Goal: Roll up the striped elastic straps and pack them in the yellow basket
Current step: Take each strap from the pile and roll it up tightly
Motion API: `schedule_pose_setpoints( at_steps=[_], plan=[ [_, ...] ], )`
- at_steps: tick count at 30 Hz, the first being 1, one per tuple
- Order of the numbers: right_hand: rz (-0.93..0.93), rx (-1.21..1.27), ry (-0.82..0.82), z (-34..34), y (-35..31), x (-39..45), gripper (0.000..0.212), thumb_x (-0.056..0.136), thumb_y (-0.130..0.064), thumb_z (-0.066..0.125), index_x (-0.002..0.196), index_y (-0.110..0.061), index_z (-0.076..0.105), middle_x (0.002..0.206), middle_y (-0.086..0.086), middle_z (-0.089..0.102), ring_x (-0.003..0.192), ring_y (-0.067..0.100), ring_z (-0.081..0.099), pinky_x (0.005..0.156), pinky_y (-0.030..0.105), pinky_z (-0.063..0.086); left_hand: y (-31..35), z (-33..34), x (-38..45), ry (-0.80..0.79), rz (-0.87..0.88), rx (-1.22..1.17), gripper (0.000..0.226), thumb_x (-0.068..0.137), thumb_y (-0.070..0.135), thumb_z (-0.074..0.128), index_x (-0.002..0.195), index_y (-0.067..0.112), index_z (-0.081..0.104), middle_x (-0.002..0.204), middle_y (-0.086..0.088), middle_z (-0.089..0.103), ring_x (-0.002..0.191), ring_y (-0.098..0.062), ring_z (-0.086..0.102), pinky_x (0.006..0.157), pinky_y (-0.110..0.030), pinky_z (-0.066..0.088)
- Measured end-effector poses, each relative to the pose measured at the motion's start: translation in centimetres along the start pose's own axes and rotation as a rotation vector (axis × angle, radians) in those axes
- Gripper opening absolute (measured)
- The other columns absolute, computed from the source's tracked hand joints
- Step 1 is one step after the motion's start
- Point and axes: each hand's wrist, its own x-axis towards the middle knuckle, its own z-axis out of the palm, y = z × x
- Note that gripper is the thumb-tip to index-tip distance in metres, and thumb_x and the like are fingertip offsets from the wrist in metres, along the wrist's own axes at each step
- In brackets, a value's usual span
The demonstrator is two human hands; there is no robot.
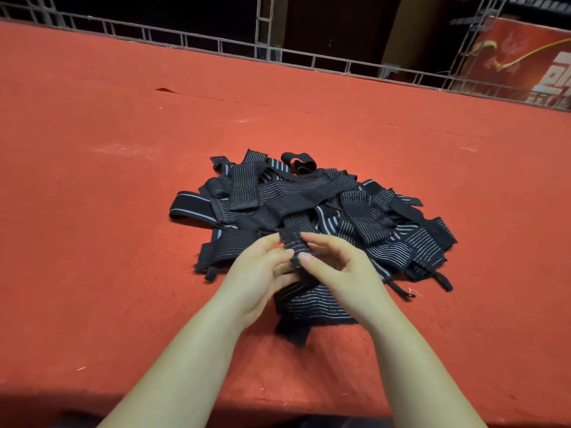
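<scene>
Straps [312, 211], black with thin pale stripes, lie in a loose tangled pile on the red worktop [108, 180], roughly at its middle. Everything below is placed relative to that pile.

At the pile's left edge a broad band with two pale lines [188, 208] sticks out flat onto the red cloth. Near the pile's near-left corner a frayed strap end and a small black loop rest on the worktop.

The left hand [262, 273] reaches in from the near side, over the pile's near edge. Its fingers [278, 257] are curled and pinch the left side of one strap end [293, 245], thumb towards the pile.

That strap end stands up between the two hands, above the near part of the pile; its lower length runs down under the hands and spreads onto the worktop just in front of the pile, ending in a dark frayed tab [293, 332].

The right hand [343, 273] comes in beside the left, also at the pile's near edge. Its thumb and forefinger grasp the right side of the same strap end, the other fingers loosely bent behind.

To the pile's right, wide striped pieces fan out, and thin black loops [445, 282] trail off its near-right edge.

Behind the pile, past the worktop's far edge, runs a metal truss rail [216, 44]; far right of it hangs a red banner [525, 63].
</scene>
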Motion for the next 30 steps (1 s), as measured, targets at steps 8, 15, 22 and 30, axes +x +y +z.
schedule_pose_setpoints(
  at_steps=[8,15,22,30],
  plan=[
    [-0.126,0.025,-0.011,0.3,0.1,0.0,0.032,0.087,-0.007,0.065,0.110,-0.028,0.064,0.101,-0.020,0.067,0.095,-0.011,0.061,0.084,0.007,0.041,1.3,-0.5,-1.0,0.047,0.055,0.141,0.041,0.089,-0.007,0.045,0.120,0.018,0.054,0.100,0.001,0.070,0.088,-0.011,0.068,0.079,-0.024,0.054],
    [-0.066,0.027,-0.143,-0.4,-0.7,-0.1,0.018,0.085,-0.013,0.067,0.068,-0.019,0.065,0.058,-0.010,0.058,0.056,0.001,0.052,0.056,0.016,0.040,1.9,-1.2,-1.0,0.035,0.357,0.847,0.015,0.074,0.033,0.074,0.088,0.034,0.071,0.087,0.013,0.071,0.086,0.000,0.065,0.083,-0.026,0.050],
    [0.099,-0.137,-0.333,0.8,2.0,-0.1,0.014,0.079,-0.013,0.074,0.091,-0.017,0.069,0.090,-0.004,0.072,0.083,0.007,0.064,0.085,0.034,0.053,1.7,-1.8,-0.7,0.293,0.324,0.563,0.011,0.083,0.022,0.068,0.072,0.025,0.068,0.066,0.012,0.068,0.067,-0.006,0.061,0.070,-0.028,0.046],
    [0.049,-0.255,-0.005,1.6,4.7,1.8,0.021,0.089,-0.008,0.059,0.078,-0.025,0.055,0.081,-0.004,0.065,0.082,0.013,0.062,0.082,0.028,0.044,2.3,-5.1,-1.5,0.469,0.229,0.210,0.016,0.093,0.012,0.055,0.080,0.012,0.065,0.056,0.005,0.061,0.046,-0.006,0.053,0.047,-0.019,0.043]
  ],
)
